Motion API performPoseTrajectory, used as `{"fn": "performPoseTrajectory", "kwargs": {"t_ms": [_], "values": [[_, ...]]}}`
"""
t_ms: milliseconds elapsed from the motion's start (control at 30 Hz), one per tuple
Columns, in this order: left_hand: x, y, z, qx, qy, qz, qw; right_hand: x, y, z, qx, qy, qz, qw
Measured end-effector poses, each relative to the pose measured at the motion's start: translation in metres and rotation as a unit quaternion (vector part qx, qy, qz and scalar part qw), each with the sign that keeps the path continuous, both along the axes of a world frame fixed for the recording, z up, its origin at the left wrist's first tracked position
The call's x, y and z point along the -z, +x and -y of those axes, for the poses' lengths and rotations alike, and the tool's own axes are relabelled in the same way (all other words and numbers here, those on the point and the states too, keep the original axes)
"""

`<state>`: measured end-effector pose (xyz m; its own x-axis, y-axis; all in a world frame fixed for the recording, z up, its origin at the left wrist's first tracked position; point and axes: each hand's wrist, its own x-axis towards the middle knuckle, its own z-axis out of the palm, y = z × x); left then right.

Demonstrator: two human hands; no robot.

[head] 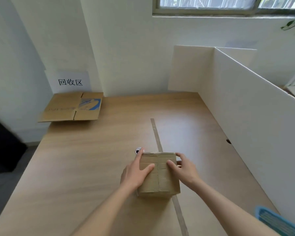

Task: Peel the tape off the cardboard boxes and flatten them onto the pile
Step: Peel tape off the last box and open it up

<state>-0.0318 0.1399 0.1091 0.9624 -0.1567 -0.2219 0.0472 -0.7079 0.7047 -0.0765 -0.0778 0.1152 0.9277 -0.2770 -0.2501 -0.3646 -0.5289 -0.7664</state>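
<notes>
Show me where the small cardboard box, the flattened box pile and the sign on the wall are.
small cardboard box (160, 176): head view, top face by the centre seam.
flattened box pile (65, 108): head view, bare brown panel.
sign (70, 82): head view, its printed characters.

Office, wooden desk (92, 159), white partition (245, 99), recycling-area sign (70, 82)
</notes>
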Motion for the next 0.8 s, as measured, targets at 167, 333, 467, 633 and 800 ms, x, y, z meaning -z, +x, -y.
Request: {"fn": "performPoseTrajectory", "kwargs": {"t_ms": [167,333,467,633,800], "values": [[0.014,0.001,0.016,-0.057,0.063,0.045,0.995,0.016,-0.028,-0.012,-0.069,0.12,0.036,0.99],[0.016,0.012,0.017,0.123,0.172,0.189,0.959,0.019,-0.023,-0.017,-0.046,0.118,0.049,0.991],[0.031,0.005,0.003,0.161,0.194,0.161,0.954,0.028,-0.018,-0.023,-0.079,0.128,0.022,0.988],[0.04,-0.007,-0.004,0.16,0.208,0.123,0.957,0.041,-0.025,-0.028,-0.081,0.165,-0.015,0.983],[0.038,0.004,-0.004,0.149,0.221,0.102,0.958,0.043,-0.039,-0.017,-0.08,0.222,-0.011,0.972]]}}
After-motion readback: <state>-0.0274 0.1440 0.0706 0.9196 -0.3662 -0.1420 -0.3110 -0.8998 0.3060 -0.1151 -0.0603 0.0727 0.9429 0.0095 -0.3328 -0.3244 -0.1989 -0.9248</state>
